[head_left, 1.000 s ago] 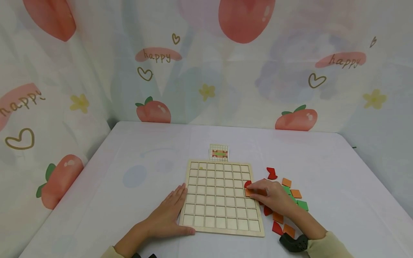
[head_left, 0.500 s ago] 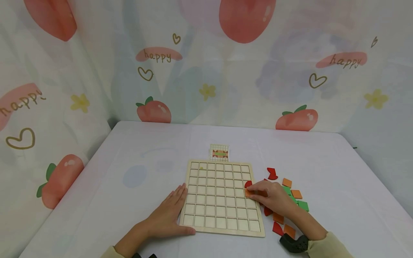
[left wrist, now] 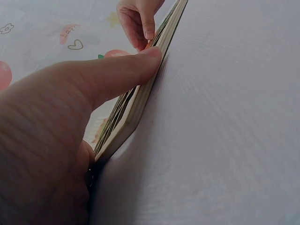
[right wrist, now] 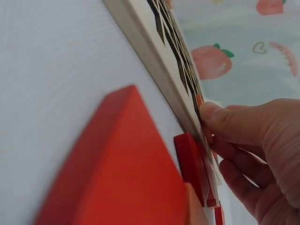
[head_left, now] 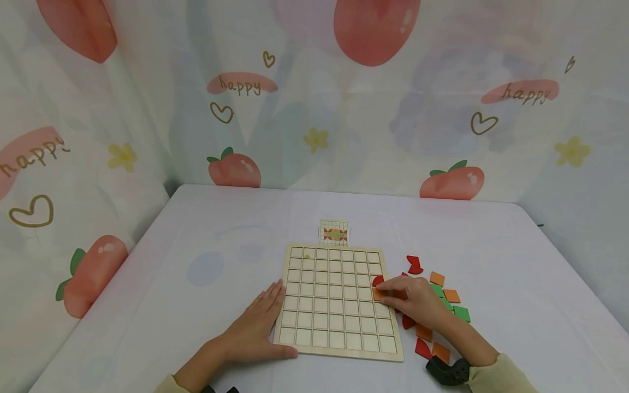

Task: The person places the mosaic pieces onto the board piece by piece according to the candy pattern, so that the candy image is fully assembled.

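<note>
A pale wooden grid board [head_left: 339, 354] lies flat on the table in the head view. My left hand [head_left: 255, 333] rests along its left side with fingers straight, its thumb [left wrist: 136, 65] on the near edge. At the board's right side my right hand [head_left: 417, 300] pinches an orange square tile [head_left: 378, 295] between thumb and forefinger, in a cell of the last column. The right wrist view shows only a sliver of this orange tile [right wrist: 199, 99] by the thumb tip. A red curved tile [head_left: 378, 280] sits in the cell just beyond it.
Loose green tiles [head_left: 461, 314], orange tiles [head_left: 437, 278] and red tiles [head_left: 414, 265] lie right of the board, some under my right forearm. A small pattern card [head_left: 334, 233] touches the board's far edge. A printed cloth [head_left: 314, 98] hangs behind the table.
</note>
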Available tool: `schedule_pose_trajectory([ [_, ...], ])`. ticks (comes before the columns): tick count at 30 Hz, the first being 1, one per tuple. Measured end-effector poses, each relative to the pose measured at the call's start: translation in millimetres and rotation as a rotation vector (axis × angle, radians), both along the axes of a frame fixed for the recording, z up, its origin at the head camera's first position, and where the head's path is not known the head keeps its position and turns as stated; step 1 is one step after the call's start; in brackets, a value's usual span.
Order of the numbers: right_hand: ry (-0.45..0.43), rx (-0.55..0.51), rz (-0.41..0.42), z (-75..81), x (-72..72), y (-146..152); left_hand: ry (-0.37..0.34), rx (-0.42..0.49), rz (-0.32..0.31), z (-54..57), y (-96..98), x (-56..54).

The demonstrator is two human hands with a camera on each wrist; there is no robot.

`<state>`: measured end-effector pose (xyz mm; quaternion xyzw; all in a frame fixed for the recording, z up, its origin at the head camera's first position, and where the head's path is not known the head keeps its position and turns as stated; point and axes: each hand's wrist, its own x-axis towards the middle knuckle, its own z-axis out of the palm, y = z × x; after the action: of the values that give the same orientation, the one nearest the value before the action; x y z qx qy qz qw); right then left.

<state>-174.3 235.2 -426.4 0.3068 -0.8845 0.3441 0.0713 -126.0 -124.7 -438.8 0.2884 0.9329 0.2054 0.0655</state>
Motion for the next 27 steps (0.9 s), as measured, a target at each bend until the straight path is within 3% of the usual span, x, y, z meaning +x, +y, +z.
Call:
schedule_pose_trajectory([
  [6, 0.056, -0.019, -0.005, -1.1, -1.6, 2.1, -0.005, 0.0, 0.002, 0.1, 0.1, 0.0],
  [13, 0.021, -0.002, -0.11, 6.4, 0.2, 10.7, -0.014, -0.002, 0.007, 0.4, 0.0, 0.2],
  [17, 0.05, -0.005, -0.132, 10.7, 0.5, 16.8, -0.015, -0.003, 0.006, 0.9, 0.1, 0.2],
  [27, -0.054, 0.053, -0.283, 10.9, -8.2, 39.5, -0.008, -0.006, 0.003, 1.0, 0.2, 0.2],
])
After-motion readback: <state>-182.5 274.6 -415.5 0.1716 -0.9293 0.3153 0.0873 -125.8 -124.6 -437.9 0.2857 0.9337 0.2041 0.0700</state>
